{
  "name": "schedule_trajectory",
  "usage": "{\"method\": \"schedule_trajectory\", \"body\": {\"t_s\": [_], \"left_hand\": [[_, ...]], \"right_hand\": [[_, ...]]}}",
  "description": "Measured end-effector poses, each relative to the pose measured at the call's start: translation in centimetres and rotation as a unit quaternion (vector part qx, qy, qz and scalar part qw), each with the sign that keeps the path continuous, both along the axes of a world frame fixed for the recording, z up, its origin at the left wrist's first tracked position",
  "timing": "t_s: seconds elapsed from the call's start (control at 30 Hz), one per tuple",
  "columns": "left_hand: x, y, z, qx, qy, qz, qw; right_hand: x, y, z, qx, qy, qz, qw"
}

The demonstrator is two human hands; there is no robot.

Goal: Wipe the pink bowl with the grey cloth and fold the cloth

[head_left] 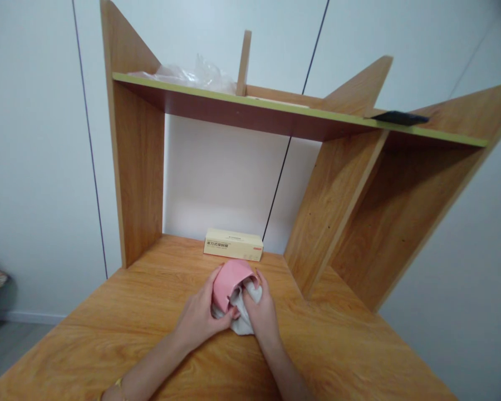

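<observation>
Head view has the left hand (198, 314) grasping a pink cup (229, 281) just beside the right hand (262, 314), which holds a white cloth (242, 323) at the cup's opening, wiping apparently underway, completion impossible to tell.

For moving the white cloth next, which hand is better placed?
Probably the right hand: it holds the white cloth at the open side of the pink object, while the left hand grips the pink object itself.

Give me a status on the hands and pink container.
Left hand gripping pink container. Right hand holding cloth at its opening. Container tilted. Box just beyond.
</observation>
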State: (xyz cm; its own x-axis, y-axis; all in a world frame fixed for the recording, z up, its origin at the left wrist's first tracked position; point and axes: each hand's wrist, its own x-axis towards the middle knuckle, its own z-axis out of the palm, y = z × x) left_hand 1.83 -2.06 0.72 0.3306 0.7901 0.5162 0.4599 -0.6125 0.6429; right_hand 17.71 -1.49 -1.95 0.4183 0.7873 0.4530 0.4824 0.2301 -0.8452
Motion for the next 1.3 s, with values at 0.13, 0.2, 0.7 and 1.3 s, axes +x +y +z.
{"method": "schedule_trajectory", "body": {"t_s": [0.13, 0.2, 0.7, 1.3], "left_hand": [[-0.5, 0.1, 0.4, 0.016, 0.069, 0.011, 0.997], [-0.8, 0.1, 0.5, 0.024, 0.098, 0.004, 0.995], [-0.2, 0.0, 0.9, -0.009, 0.023, 0.038, 0.999], [0.4, 1.7, -0.3, -0.124, -0.119, 0.046, 0.984]], "right_hand": [[0.7, -0.8, 0.6, -0.059, -0.174, -0.058, 0.981], [1.1, -1.2, 1.0, -0.045, -0.262, -0.065, 0.962], [0.5, -1.1, 0.8, 0.003, -0.077, -0.015, 0.997], [0.8, -1.6, 2.6, -0.04, -0.229, -0.098, 0.968]]}}
